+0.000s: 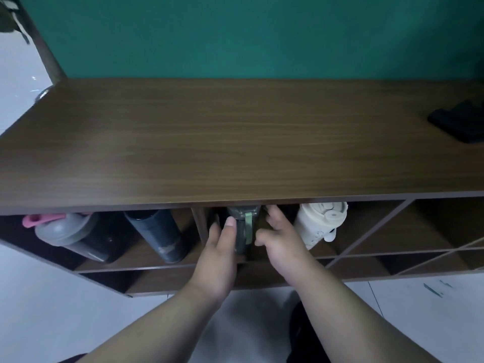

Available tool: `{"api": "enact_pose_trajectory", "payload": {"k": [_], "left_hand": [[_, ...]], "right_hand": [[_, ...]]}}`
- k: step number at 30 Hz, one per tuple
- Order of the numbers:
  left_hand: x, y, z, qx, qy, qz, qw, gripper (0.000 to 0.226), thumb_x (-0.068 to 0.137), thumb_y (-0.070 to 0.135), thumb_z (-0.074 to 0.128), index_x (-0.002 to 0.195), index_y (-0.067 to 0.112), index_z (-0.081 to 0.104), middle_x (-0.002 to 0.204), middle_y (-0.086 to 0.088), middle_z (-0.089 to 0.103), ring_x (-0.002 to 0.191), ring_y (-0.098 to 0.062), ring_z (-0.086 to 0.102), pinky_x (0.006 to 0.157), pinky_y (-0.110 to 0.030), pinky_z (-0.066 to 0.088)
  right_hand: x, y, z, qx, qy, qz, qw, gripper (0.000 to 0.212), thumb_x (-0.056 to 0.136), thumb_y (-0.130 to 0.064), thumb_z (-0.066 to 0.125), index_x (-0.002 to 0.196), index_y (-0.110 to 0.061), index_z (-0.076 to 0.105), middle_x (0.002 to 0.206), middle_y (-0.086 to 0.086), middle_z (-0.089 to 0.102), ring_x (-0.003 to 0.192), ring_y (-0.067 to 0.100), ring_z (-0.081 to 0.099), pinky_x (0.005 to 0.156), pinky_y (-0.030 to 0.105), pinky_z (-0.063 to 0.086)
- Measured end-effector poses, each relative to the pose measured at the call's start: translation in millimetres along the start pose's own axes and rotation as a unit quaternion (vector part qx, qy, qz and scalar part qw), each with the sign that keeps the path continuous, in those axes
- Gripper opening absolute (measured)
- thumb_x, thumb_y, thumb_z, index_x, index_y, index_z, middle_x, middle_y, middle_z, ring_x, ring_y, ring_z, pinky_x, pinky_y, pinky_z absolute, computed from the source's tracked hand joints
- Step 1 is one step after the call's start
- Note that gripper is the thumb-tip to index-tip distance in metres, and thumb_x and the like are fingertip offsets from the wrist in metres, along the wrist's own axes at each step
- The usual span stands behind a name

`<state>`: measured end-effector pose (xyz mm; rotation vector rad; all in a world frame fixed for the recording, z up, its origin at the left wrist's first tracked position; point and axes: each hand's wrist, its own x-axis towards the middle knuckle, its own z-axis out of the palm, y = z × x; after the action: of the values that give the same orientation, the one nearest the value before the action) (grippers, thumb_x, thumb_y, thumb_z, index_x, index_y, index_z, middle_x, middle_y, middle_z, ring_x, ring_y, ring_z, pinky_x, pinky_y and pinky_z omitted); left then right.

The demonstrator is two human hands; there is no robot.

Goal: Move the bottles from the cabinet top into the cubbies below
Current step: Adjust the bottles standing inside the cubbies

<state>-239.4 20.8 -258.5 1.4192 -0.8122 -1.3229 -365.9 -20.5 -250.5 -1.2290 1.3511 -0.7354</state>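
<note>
A dark bottle with a pale green strap stands in the middle top cubby, just under the brown wooden cabinet top. My left hand grips its left side, thumb on the lid. My right hand is beside its right side with fingers spread; I cannot tell if it touches the bottle. In the left cubby stand a dark shaker with a grey lid and pink loop and a dark blue flask. A cream bottle stands to the right of my right hand in the same cubby.
A black object lies on the cabinet top at the far right. The cubbies to the right have diagonal dividers. A green wall is behind, with white floor tiles below and at the left.
</note>
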Motion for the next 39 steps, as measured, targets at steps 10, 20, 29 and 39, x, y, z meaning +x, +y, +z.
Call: {"api": "enact_pose_trajectory", "payload": {"k": [10, 20, 29, 39], "left_hand": [[3, 16, 2, -0.032, -0.059, 0.0, 0.998, 0.045, 0.107, 0.043, 0.016, 0.098, 0.044, 0.06, 0.081, 0.046, 0.07, 0.084, 0.03, 0.061, 0.08, -0.009, 0.04], [8, 9, 2, -0.009, -0.065, 0.008, 0.998, 0.038, 0.108, 0.041, 0.024, 0.106, 0.043, 0.062, 0.093, 0.044, 0.071, 0.093, 0.027, 0.06, 0.084, -0.01, 0.041], [-10, 7, -16, 0.03, -0.063, -0.043, 0.997, 0.047, 0.091, 0.07, 0.041, 0.131, 0.049, 0.052, 0.141, 0.031, 0.056, 0.128, 0.015, 0.047, 0.121, -0.034, 0.027], [-55, 38, -133, 0.235, -0.04, -0.092, 0.967, 0.071, 0.062, 0.074, 0.056, 0.128, 0.046, 0.062, 0.133, 0.022, 0.063, 0.129, -0.003, 0.053, 0.116, -0.035, 0.037]], "right_hand": [[4, 8, 7, -0.01, 0.005, -0.018, 1.0, 0.061, 0.055, -0.02, 0.054, 0.112, -0.04, 0.061, 0.107, -0.008, 0.073, 0.108, 0.022, 0.065, 0.102, 0.057, 0.047], [1, 11, 1, -0.027, -0.019, -0.029, 0.999, 0.061, 0.058, -0.021, 0.054, 0.111, -0.05, 0.058, 0.107, -0.013, 0.072, 0.108, 0.017, 0.065, 0.101, 0.053, 0.049], [-21, 8, 10, -0.082, -0.007, 0.107, 0.991, 0.091, 0.073, -0.021, 0.057, 0.158, -0.028, 0.027, 0.144, -0.008, 0.054, 0.125, 0.014, 0.053, 0.106, 0.036, 0.041], [-53, 1, 69, -0.141, -0.237, 0.126, 0.953, 0.06, 0.085, -0.013, 0.061, 0.144, -0.021, 0.051, 0.138, -0.007, 0.059, 0.123, 0.007, 0.054, 0.106, 0.022, 0.04]]}}
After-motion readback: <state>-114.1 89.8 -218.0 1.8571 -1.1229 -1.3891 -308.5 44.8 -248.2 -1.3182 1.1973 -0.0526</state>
